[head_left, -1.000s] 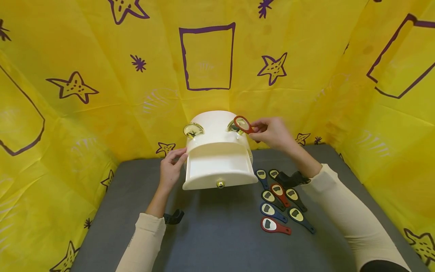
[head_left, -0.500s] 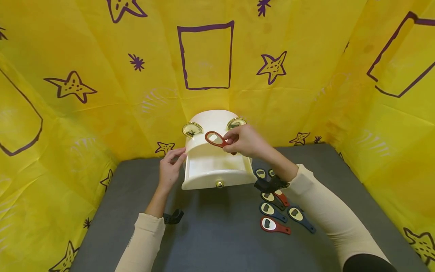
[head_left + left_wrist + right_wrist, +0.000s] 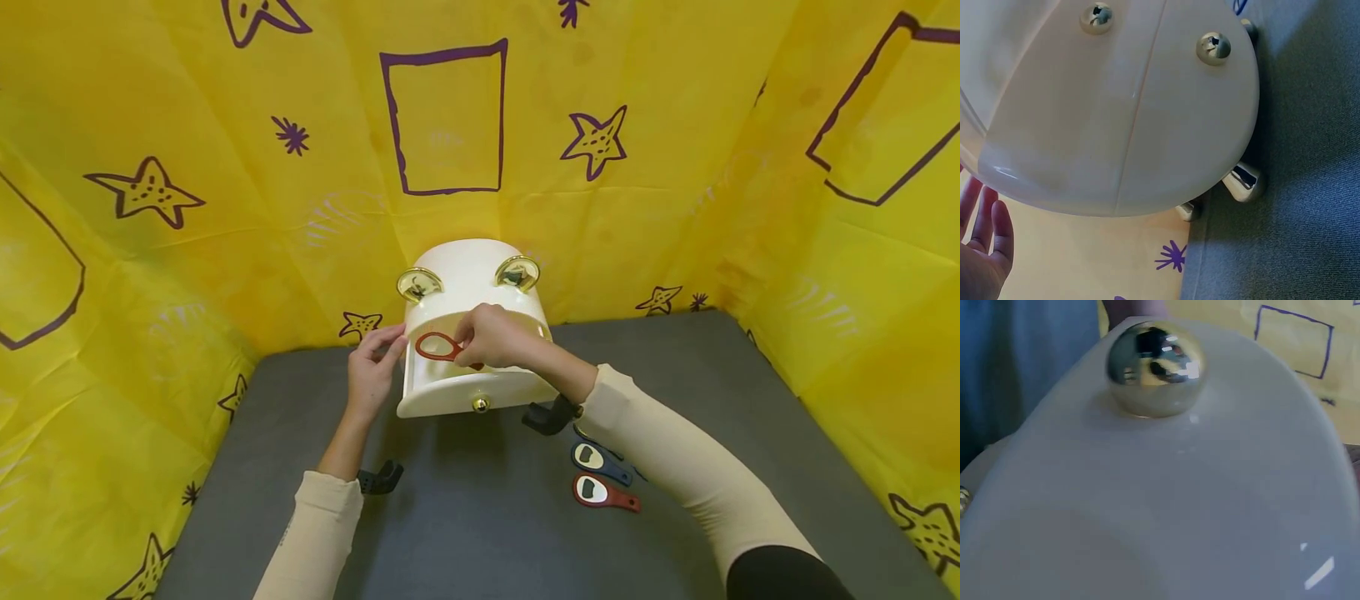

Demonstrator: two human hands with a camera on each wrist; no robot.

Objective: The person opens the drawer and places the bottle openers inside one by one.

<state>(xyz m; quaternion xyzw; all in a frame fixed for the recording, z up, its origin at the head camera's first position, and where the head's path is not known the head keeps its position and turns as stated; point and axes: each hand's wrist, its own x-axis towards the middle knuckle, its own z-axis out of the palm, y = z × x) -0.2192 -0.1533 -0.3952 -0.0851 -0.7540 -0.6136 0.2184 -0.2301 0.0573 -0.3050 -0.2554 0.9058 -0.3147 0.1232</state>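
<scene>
A small white cabinet with gold ear-like discs stands in the middle of the table, its upper drawer pulled out. My right hand pinches a red bottle opener by its handle, over the drawer; whether it touches the drawer floor I cannot tell. At the cabinet's left side, my left hand rests its fingertips on the edge, fingers relaxed; the left wrist view shows its fingers beside the white body. The right wrist view is filled by the drawer front and its gold knob; no right fingers show there.
Right of the cabinet lie a blue bottle opener and a red-handled opener on the grey table. My right sleeve covers others. Gold feet hold the cabinet up. Yellow patterned cloth hangs behind.
My right hand has carried the red bottle opener leftward and down, from beside the right gold disc to over the drawer. The left hand has stayed at the cabinet's side.
</scene>
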